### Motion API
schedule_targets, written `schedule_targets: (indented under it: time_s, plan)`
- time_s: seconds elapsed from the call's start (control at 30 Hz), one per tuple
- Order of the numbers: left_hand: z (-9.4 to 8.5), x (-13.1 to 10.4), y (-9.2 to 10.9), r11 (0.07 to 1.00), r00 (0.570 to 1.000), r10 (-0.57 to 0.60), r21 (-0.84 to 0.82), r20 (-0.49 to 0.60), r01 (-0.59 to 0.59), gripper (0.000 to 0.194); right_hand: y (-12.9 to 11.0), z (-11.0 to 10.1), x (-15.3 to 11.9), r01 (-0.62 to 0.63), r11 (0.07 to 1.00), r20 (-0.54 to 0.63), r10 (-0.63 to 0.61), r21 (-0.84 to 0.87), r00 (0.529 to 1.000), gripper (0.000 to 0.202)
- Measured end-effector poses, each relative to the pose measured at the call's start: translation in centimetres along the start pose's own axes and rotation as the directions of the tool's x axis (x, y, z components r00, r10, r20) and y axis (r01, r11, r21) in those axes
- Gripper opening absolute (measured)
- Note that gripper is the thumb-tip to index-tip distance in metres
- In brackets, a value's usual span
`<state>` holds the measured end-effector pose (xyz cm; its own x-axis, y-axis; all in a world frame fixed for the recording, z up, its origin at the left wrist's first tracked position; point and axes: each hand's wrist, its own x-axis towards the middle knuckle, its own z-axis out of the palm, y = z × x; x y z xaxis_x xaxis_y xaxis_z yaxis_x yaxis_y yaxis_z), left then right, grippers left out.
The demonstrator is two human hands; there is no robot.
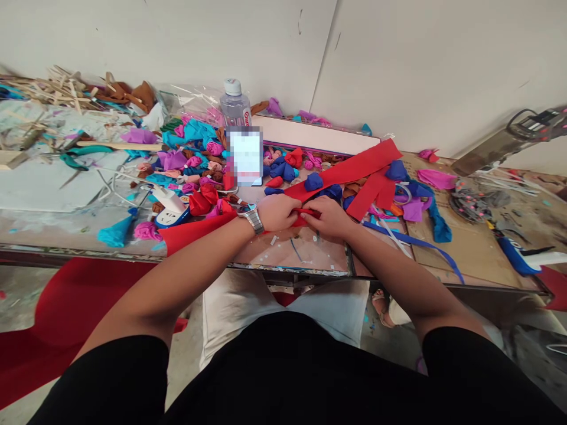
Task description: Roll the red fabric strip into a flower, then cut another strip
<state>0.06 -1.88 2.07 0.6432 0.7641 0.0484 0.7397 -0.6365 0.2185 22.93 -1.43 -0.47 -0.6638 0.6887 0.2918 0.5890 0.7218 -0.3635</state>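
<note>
My left hand (pixel 280 212), with a metal watch on its wrist, and my right hand (pixel 326 216) meet over the front of the table. Between them the fingers of both pinch a narrow, folded piece of red fabric (pixel 305 211). A wide red fabric strip (pixel 354 167) slants from behind my hands up to the right, with shorter red pieces (pixel 370 195) by it. Another red length (pixel 195 231) lies beneath my left forearm. Rolled fabric flowers in red (pixel 204 199), dark blue (pixel 313 181) and pink (pixel 148 231) are scattered around. My fingertips partly hide the held fabric.
A phone (pixel 246 156) stands upright before a plastic bottle (pixel 235 105). To the left are a power strip (pixel 172 216), green-handled pliers (pixel 84 154) and wooden sticks (pixel 62 88). Cardboard (pixel 460 248) and a blue-and-white power strip (pixel 518 256) lie at right. Red cloth (pixel 84 301) hangs below the table edge.
</note>
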Motion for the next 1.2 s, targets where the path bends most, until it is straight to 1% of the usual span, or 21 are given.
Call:
schedule_targets:
  time_s: [0.17,0.33,0.47,0.6,0.87,1.2]
  plan:
    - [-0.3,-0.2,0.3,1.0,1.0,0.005,0.029,0.023,-0.005,0.034,0.1,0.1,0.0,0.015,1.0,0.003,-0.015,-0.003,1.0,0.02]
    - [0.1,0.2,-0.1,1.0,1.0,0.005,-0.011,0.021,-0.004,0.032,0.0,0.1,0.0,0.009,1.0,0.001,-0.009,-0.009,1.0,0.021]
    - [0.5,0.3,-0.6,0.999,1.0,0.024,-0.026,-0.011,-0.024,0.033,-0.1,0.1,0.0,0.013,1.0,-0.008,-0.013,-0.017,1.0,0.019]
    - [0.6,0.3,-0.9,0.999,0.999,0.028,-0.043,-0.037,-0.03,0.032,-0.2,-0.1,0.0,-0.006,0.999,-0.025,0.005,-0.035,1.0,0.021]
    - [0.5,0.3,-0.7,0.996,0.999,0.019,-0.086,-0.043,-0.023,0.033,0.0,-0.1,-0.1,-0.011,0.998,-0.05,0.008,-0.059,0.999,0.024]
    - [0.6,0.3,-1.0,0.999,0.999,0.006,-0.046,-0.042,-0.008,0.033,0.2,-0.1,-0.2,0.02,0.996,-0.094,-0.029,-0.09,0.995,0.025]
